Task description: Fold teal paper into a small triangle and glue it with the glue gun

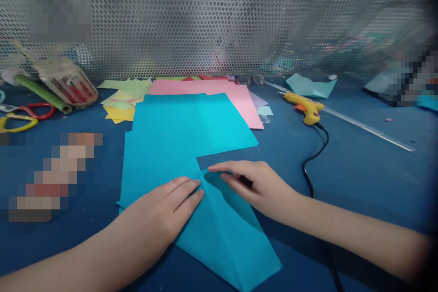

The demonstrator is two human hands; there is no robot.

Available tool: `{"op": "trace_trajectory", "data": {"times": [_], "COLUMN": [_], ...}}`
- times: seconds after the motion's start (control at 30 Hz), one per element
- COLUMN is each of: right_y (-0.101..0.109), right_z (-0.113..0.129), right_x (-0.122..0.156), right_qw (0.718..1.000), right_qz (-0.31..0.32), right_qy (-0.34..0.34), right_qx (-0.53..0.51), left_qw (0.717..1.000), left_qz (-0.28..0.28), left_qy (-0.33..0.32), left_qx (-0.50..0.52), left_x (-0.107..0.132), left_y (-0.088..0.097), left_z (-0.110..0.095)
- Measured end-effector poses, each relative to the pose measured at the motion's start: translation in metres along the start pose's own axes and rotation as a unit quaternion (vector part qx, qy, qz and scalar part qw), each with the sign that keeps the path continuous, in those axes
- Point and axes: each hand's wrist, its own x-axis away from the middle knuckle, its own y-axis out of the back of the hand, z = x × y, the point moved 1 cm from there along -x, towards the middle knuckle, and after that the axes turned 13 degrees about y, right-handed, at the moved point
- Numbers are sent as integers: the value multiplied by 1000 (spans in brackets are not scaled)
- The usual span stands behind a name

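A blue sheet of paper (219,232) with a lengthwise crease lies at the front, one edge lifted and folded over. My left hand (167,212) grips it near its pointed far end, fingers close together and pressed down on the paper. At that same tip my right hand (253,182) has its index finger stretched along the folded edge and the thumb just below, closed on the paper. Beneath and beyond both hands is a stack of flat blue paper sheets (171,132), partly covered by my left hand.
Pink paper (251,109) and yellow scraps (119,112) lie behind the stack. To the right are a yellow glue gun (310,107) with a black cord (306,173) and a clear ruler-like strip (369,128). Scissors (37,112) and a jar (70,82) stand left. Perforated metal (219,23) closes the back.
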Motion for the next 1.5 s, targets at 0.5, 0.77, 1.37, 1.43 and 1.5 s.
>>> {"op": "trace_trajectory", "data": {"times": [0.5, 0.77, 1.37, 1.43, 1.5], "right_y": [2, -7, -9, -11, -12], "right_z": [-11, -8, 4, 2, 1], "right_x": [5, 11, 15, 16, 17], "right_qw": [986, 963, 975, 974, 976], "right_qz": [-39, -11, 54, 51, 44], "right_qy": [78, 128, 104, 110, 108], "right_qx": [144, 238, 187, 192, 186], "left_qw": [999, 998, 999, 999, 999], "left_qz": [-2, -2, -15, -19, -21], "left_qy": [-2, -14, -10, -5, -2], "left_qx": [-42, -59, -48, -43, -39], "left_x": [-3, -5, -5, -6, -8], "left_y": [-2, -1, -2, -3, -4], "left_z": [-1, -1, 0, 2, 3]}}
